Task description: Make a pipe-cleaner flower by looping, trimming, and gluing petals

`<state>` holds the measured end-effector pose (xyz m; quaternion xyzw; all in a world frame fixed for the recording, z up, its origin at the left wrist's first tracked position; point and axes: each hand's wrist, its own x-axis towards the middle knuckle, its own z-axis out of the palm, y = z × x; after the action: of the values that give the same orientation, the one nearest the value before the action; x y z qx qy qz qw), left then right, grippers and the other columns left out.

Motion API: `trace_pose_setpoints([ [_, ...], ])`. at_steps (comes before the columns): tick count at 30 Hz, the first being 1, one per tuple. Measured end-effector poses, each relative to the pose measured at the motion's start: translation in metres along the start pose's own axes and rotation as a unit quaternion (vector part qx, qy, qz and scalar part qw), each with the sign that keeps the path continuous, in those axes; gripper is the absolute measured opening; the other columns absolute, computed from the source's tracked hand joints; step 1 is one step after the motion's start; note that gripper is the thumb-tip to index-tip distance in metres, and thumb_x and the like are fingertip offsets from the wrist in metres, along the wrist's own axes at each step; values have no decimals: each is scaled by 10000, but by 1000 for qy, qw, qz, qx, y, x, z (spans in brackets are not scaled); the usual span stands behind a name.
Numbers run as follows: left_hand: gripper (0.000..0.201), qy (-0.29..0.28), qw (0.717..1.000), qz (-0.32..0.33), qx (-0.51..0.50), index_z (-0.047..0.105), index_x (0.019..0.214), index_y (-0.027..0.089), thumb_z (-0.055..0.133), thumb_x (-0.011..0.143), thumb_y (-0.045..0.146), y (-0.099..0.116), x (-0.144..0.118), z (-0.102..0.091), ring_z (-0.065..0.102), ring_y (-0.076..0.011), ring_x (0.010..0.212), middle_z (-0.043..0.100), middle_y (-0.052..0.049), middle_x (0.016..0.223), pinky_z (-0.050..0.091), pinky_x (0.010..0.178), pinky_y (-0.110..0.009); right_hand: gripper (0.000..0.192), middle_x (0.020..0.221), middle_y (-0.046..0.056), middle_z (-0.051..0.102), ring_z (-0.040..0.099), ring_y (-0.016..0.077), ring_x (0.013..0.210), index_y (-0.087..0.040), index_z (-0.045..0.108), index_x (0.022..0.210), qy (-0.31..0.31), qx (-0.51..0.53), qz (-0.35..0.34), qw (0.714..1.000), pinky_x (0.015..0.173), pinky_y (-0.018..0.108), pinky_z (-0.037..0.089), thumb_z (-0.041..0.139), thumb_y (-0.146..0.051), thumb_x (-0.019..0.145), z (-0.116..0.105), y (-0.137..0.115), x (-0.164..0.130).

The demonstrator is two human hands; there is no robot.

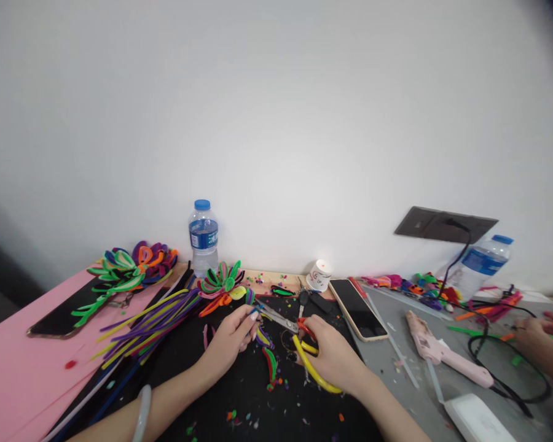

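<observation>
- The left hand (233, 334) is closed; its fingertips pinch a short purple stem (250, 297) that stands at about 1 o'clock from the hand. The part inside the fingers is hidden.
- The right hand (334, 356) grips the scissors (286, 322) by their yellow and red handles. The blades point to 10 o'clock, toward the left fingertips, and the tips are at the stem; I cannot tell if they touch it or how far the blades are apart.
- Under the blades lie curled pieces (270, 362) on the black mat (239, 399), with many small scraps (too small to name).
- At 10 o'clock from the left hand lies a bundle (152, 319) of purple and yellow stems, and behind the stem a flower (221, 282) of bent stems.
- A phone (357, 309) lies at 1 o'clock from the right hand, a pink glue gun (435, 350) at 3 o'clock; its cable runs out of sight.
- At the right edge another person's hand (534, 331) is blurred and cut off.
- A bottle (203, 236) stands at the wall.
</observation>
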<state>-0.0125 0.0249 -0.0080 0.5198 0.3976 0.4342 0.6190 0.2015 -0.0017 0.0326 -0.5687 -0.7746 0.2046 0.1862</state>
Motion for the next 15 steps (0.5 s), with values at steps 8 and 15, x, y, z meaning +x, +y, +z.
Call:
trace_pose_setpoints([
  [8,266,-132,988,30,73,497,877,149,358,861,376,6,-14,8,346,-72,515,481,25,670,294,502,-199,220,601,-63,367,370,92,536,-193,377,674,22,323,72,943,504,201,315,563,-307,696,18,1,6],
  [15,318,-168,962,53,210,566,761,149,323,879,317,7,-23,14,367,-73,445,497,34,560,306,479,-186,201,540,-58,459,370,78,450,-179,431,720,-26,382,86,920,433,186,287,545,-344,715,25,-18,-2],
])
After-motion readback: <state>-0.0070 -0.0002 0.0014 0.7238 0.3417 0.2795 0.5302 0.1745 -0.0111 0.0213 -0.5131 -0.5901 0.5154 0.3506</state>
